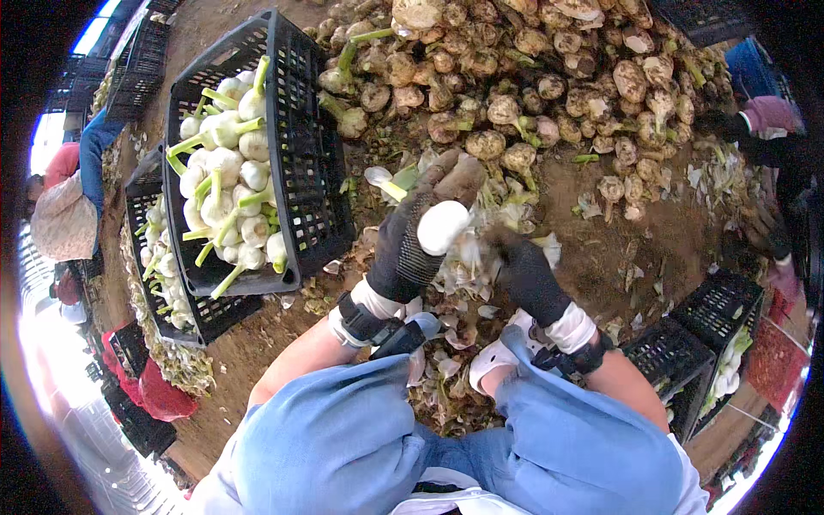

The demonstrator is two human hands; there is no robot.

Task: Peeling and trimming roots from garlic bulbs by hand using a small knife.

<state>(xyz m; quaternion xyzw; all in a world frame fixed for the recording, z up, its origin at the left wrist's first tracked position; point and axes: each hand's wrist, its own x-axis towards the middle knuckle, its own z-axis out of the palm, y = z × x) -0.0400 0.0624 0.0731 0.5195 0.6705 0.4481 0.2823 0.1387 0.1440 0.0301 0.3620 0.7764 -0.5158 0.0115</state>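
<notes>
My left hand (410, 236), in a dark glove with soiled fingertips, grips a white garlic bulb (443, 227), with a pale green stalk (391, 187) just beyond it. My right hand (524, 268), also gloved, is beside the bulb; its fingers are blurred, so what they hold is unclear. Papery garlic skins (465, 279) lie on the ground under both hands. To the left a black crate (283, 146) holds white bulbs with cut green stalks.
A pile of soiled garlic bulbs (549, 86) lies ahead. A second crate (199, 330) sits at left, more crates (712, 300) at right. A co-worker in pink and blue (64, 206) is at far left; another person's gloved hand and pink sleeve (768, 116) show at right.
</notes>
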